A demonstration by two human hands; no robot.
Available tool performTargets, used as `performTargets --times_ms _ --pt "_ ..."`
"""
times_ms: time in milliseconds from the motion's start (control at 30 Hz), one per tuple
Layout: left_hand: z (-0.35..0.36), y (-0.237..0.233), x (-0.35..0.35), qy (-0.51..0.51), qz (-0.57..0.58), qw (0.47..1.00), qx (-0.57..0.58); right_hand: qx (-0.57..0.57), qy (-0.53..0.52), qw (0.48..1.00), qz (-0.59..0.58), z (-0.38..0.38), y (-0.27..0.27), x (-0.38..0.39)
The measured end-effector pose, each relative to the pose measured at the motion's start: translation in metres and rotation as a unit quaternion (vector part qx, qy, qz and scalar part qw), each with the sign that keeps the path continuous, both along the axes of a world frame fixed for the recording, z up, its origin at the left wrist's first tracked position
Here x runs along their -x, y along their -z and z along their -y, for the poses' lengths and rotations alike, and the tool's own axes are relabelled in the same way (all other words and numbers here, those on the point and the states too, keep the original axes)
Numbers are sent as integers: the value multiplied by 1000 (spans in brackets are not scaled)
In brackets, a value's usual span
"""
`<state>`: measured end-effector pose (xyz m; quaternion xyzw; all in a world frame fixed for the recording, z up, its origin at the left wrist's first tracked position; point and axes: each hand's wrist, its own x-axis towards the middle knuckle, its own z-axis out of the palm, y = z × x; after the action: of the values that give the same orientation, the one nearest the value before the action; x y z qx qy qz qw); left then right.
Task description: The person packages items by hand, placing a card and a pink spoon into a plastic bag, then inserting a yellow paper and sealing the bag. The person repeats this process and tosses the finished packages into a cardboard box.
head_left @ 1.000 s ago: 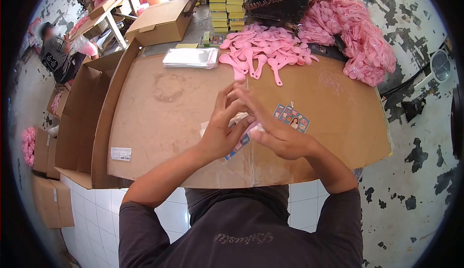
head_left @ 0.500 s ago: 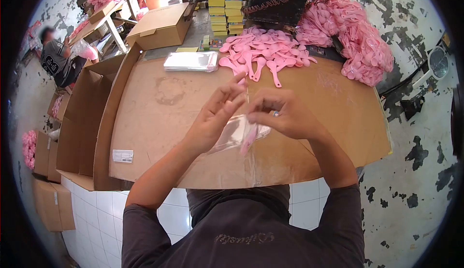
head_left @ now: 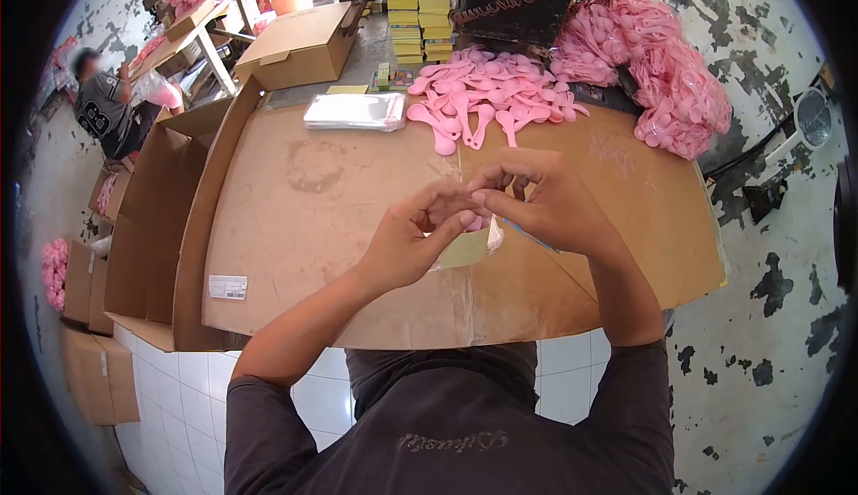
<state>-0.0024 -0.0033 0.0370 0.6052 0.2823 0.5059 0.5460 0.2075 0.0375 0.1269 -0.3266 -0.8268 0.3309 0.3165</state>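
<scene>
Both hands meet over the middle of the cardboard-covered table. My left hand [head_left: 413, 238] is closed, thumb and fingers pinching a small clear plastic bag [head_left: 494, 234]. A pale green card [head_left: 466, 249] shows at the bag, below my left thumb, with a bit of pink plastic above it. My right hand [head_left: 545, 202] has its thumb and fingers pinched at the bag's upper edge, touching my left fingertips. A thin blue edge shows beneath my right hand; what it belongs to is hidden. Ahead lies a loose pile of pink spoons [head_left: 483, 93].
A stack of clear bags [head_left: 355, 112] lies at the back left, near an open carton [head_left: 147, 227] along the left edge. Yellow card stacks [head_left: 405, 21] and bagged pink spoons [head_left: 675, 93] stand behind. Another person [head_left: 105, 106] sits at far left.
My left hand has come down and closed on the bag. My right hand has shifted slightly right, its pinch now at the bag's edge. The pale green card has come into view.
</scene>
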Motion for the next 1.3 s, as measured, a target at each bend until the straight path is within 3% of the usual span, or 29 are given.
performTargets --times_ms 33,133,233,333,533,633,767,867,967,1167,1300 --pt "0 -1 -1 0 4 1000 9 -2 0 1000 6 0 0 0" --pt "2 -9 2 -14 -11 998 54 -148 100 981 -74 -4 6 4" --pt "2 -10 3 -31 -21 997 66 -344 69 936 -37 -5 12 8" --pt "2 5 2 -51 -44 997 32 -438 43 893 92 9 14 18" --pt "-1 14 2 -85 -152 982 -69 -537 37 829 150 -2 38 31" --pt "4 5 1 -77 -213 970 -93 -479 63 857 177 -9 37 31" --pt "5 3 2 -30 -208 978 -13 -367 101 923 60 -25 17 9" --pt "-1 12 2 -6 -74 994 74 -409 22 910 59 -11 22 8" --pt "1 12 2 -21 -70 995 66 -470 42 875 108 2 34 13" --pt "4 6 1 -37 -186 982 29 -521 45 840 148 -3 48 17" --pt "2 8 1 -33 -191 981 10 -425 56 898 102 -8 44 15"
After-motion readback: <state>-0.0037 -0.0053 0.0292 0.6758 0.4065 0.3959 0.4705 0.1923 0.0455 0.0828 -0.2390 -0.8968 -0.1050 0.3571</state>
